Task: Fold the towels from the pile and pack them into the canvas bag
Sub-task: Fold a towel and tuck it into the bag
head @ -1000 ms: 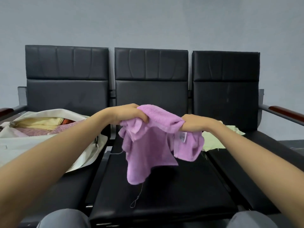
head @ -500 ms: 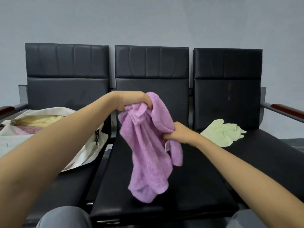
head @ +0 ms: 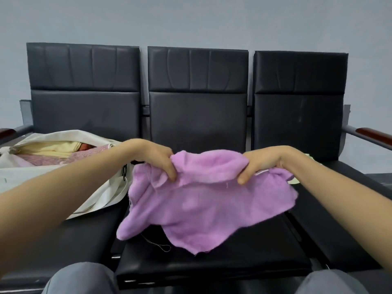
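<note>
We record a row of three black padded seats (head: 197, 115) against a plain grey wall, with wood-capped armrests at either end.

A purple towel (head: 207, 204) is held up over the middle seat. Its top edge is stretched between the two grips, and the rest hangs rumpled and unfolded. The lower corners drape towards the cushion; we cannot tell whether they touch it. A white label shows at the top edge beside the right grip.

The canvas bag (head: 63, 133) lies on the left seat with its mouth open, partly hidden by the left forearm. Inside it we note a folded yellow towel (head: 53, 148) and a pink towel (head: 63, 158) in front of it. A small red item sits between them, and we cannot tell what it is.

The left grip (head: 154, 158) is clenched on the towel's top edge at its left end, knuckles up. The right grip (head: 261, 164) pinches the same edge near its right end, thumb under the cloth. The two grips are level and well apart.

Grey-clad knees (head: 80, 279) show at the bottom of the view.

A pale green cloth (head: 293, 182) lies on the right seat, mostly hidden behind the right wrist and the towel.

A loose thread (head: 157, 246) rests on the middle cushion below the towel.
</note>
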Available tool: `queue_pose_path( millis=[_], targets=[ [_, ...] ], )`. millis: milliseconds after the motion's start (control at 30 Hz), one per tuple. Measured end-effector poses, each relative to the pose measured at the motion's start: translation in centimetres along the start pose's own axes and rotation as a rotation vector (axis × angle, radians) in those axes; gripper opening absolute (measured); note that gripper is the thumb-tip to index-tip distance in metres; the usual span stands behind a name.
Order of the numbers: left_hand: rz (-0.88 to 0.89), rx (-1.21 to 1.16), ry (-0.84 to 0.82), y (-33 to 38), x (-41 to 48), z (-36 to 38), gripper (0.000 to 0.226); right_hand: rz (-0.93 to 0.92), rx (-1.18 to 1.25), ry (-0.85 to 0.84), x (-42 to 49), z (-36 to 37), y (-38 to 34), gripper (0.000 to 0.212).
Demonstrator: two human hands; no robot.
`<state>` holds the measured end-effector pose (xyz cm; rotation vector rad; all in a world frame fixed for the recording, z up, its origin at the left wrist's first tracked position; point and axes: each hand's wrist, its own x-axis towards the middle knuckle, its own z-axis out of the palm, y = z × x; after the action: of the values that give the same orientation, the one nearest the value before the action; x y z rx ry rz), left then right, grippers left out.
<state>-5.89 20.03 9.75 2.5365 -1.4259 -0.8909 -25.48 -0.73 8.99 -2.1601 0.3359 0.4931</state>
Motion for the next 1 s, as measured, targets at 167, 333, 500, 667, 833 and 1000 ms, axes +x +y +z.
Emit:
queue_pose_path(
  millis=[167, 333, 500, 667, 833, 1000],
  targets=[
    [0.024, 0.225, 0.215, -1.4, 3.4, 0.4, 0.02, 0.093, 0.036, 0.008, 1.9, -0.8, 0.2, 0.042],
    [0.18, -0.215, 0.209, -3.5, 4.8, -0.1, 0.019, -0.131, 0.459, 0.141, 3.9, -1.2, 1.9, 0.033],
    [0.17, -0.605, 0.031, -3.3, 5.5, 0.2, 0.041, -0.082, 0.346, 0.04, 5.8, -2.1, 2.4, 0.044],
    [0.029, 0.092, -0.078, -3.8, 8.0, 0.7, 0.024, 0.235, -0.416, -0.014, 9.3, -3.1, 2.6, 0.029],
    [0.019, 0.297, 0.647, -4.0, 11.5, -0.2, 0.021, 0.249, -0.89, 0.921, 11.5, -4.0, 1.2, 0.019],
    [0.104, 0.282, 0.995, -3.6, 11.6, -1.6, 0.029, 0.169, -0.983, 1.114, 10.5, -4.9, -0.3, 0.036]
  ],
)
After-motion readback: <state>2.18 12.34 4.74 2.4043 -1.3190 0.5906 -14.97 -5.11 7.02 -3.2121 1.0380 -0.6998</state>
